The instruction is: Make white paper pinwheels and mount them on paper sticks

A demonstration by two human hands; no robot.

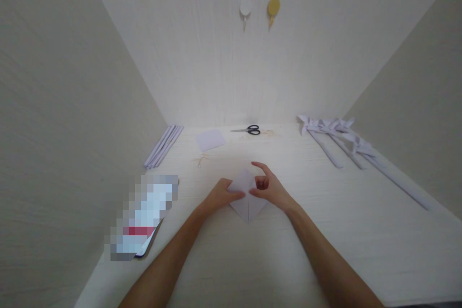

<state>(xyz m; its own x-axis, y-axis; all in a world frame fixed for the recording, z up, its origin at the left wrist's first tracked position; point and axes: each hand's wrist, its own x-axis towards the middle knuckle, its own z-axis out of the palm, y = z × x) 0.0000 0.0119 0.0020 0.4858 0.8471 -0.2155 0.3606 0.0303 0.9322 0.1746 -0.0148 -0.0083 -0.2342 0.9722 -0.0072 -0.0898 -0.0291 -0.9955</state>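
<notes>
A pale folded sheet of paper (247, 209), pointed at top and bottom with a crease down its middle, lies on the table between my hands. My left hand (220, 195) grips its left side, thumb on top and the other fingers partly out of sight. On the right side, my right hand (274, 191) has its thumb on the paper near the crease and its lower fingers curled at the edge. The right index finger is raised and bent above the sheet. How firmly those curled fingers pinch the paper is partly hidden.
Behind lie a square paper sheet (210, 140), scissors (249, 130) and thin straw-coloured strands (202, 158). Rolled paper sticks (164, 147) and a blurred phone (144, 221) are left. Paper pinwheel-like shapes on sticks (330, 127) rest right. Two hooks (245, 7) hang on the back wall.
</notes>
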